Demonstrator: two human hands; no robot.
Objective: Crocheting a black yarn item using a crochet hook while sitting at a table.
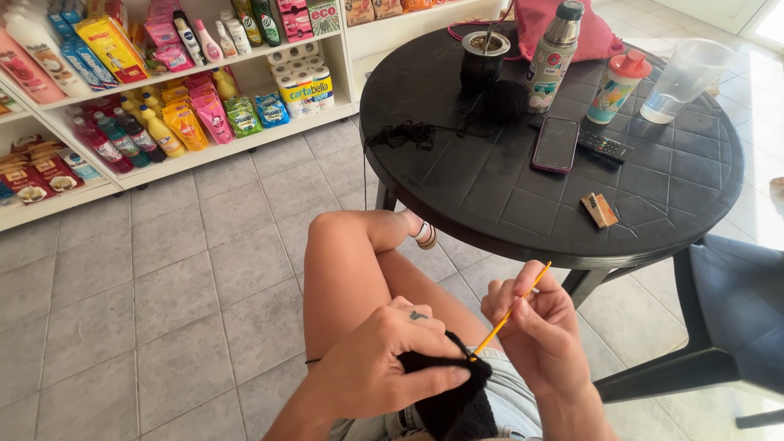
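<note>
At the bottom centre of the frame, the left hand (pixel 380 367) pinches black knitted fabric (pixel 453 400) while the right hand (pixel 539 331) grips a yellow crochet hook (pixel 510 313).

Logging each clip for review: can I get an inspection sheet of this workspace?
Surface: round black table, dark.
Job's things: black knitted piece on the lap; orange hook; black yarn on the table.
Clutter: phone, remote, flask, cup, jug, small box.
Grips: left hand pinches the piece; right hand holds the hook.
Cables: nothing seen.
Surroundings: tiled floor, stocked shelves, dark chair.
</note>
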